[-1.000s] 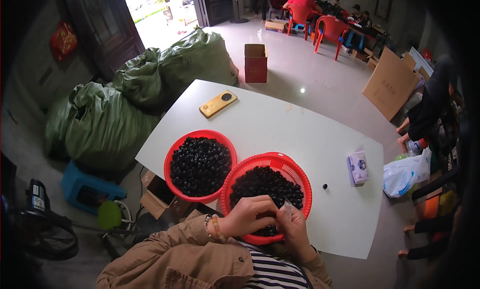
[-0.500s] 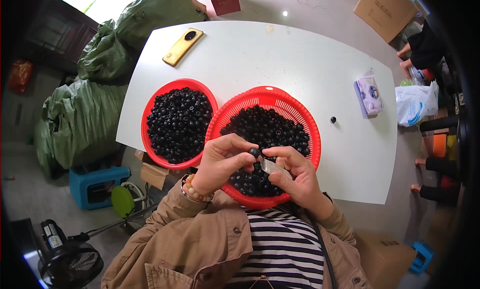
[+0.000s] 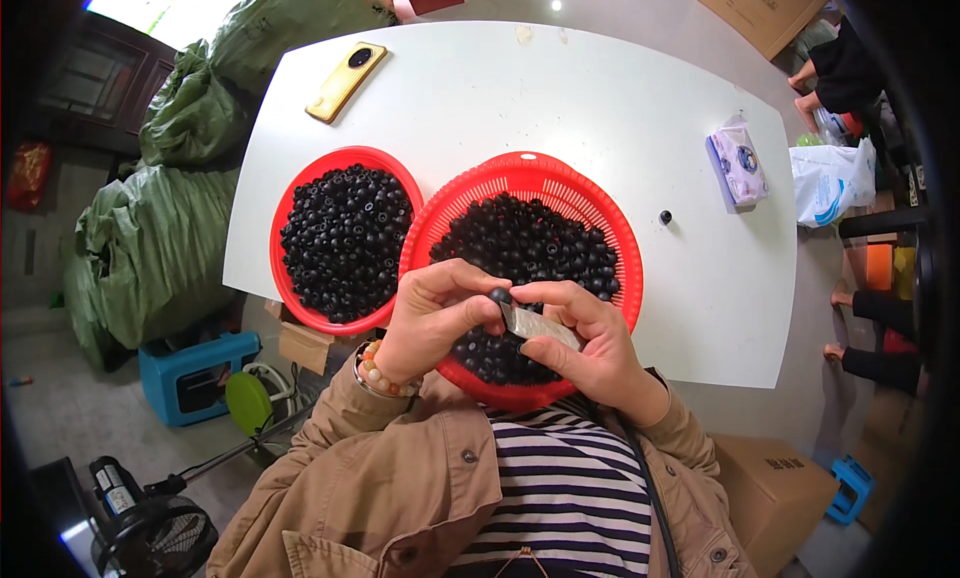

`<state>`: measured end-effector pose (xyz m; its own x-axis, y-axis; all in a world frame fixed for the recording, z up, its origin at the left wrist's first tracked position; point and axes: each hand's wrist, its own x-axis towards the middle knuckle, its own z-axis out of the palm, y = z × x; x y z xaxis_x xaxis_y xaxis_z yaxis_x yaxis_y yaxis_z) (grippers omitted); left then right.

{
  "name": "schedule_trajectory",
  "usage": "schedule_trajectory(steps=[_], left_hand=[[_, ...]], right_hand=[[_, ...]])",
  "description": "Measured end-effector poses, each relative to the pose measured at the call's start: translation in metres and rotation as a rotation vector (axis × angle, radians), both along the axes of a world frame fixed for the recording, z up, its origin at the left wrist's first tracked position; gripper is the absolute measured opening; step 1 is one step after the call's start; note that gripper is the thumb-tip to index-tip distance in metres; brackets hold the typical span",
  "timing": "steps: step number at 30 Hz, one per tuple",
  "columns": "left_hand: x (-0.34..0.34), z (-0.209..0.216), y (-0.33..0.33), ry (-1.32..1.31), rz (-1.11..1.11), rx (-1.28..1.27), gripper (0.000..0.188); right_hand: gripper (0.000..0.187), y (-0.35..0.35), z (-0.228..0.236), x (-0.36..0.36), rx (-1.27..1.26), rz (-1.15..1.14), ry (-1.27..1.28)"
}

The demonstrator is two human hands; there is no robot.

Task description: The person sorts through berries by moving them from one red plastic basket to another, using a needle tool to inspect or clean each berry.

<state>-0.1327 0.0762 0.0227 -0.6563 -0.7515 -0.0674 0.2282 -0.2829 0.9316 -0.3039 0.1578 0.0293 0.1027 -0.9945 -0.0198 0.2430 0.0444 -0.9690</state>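
Between the fingertips of my left hand (image 3: 437, 323) is a small round black bead-like part (image 3: 499, 295). My right hand (image 3: 605, 353) is closed around a flat tool with a pale wrapped handle (image 3: 541, 327), which looks like a small trimming knife. Its dark narrow end meets the part, and the right index finger reaches toward the part's side. Both hands are over the near half of a red slotted basket (image 3: 629, 240) full of similar black parts (image 3: 530, 240). My fingers partly hide the tool's working edge.
On the white table (image 3: 700, 318) a red basin (image 3: 277, 248) of black parts adjoins the basket's left side. A gold phone (image 3: 345, 82), a tissue pack (image 3: 738, 163) and one loose black part (image 3: 665, 218) lie farther out. Green sacks (image 3: 150, 253) and a fan (image 3: 160, 533) stand left.
The tool has tilted, so more of its pale handle's broad face shows. Both hands keep their grip close together. The whole view has shifted slightly.
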Motion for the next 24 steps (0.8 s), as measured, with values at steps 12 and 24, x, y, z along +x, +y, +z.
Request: schedule_trajectory(steps=[12, 24], left_hand=[[-0.001, 0.0, 0.003, 0.035, 0.008, 0.026, 0.012], [-0.008, -0.003, 0.005, -0.022, 0.105, -0.361, 0.012]], right_hand=[[0.033, 0.002, -0.004, 0.001, -0.053, 0.005, -0.018], [0.031, 0.005, -0.008, 0.009, 0.018, -0.097, -0.109]])
